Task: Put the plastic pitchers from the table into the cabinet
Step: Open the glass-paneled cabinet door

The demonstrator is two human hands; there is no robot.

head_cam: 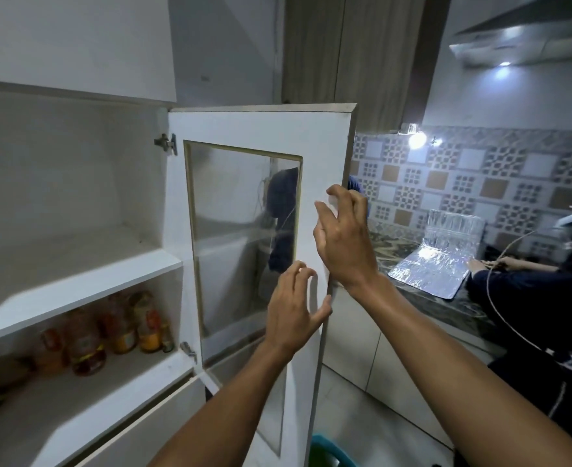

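Observation:
A white cabinet (75, 274) stands open on the left, its upper shelf bare. Its door (261, 129), white with a glass pane, swings out toward me. My right hand (343, 237) curls its fingers around the door's free edge. Just below it, my left hand (294, 308) rests flat against the door's inner face, fingers spread and holding nothing. No plastic pitcher shows anywhere in view.
Several bottles of oil (109, 328) line the cabinet's lower shelf. A stone counter (395, 244) with foil sheets (436, 267) runs along the tiled wall at right. Another person (547, 298) sits there. A teal object (328, 453) lies low by the door.

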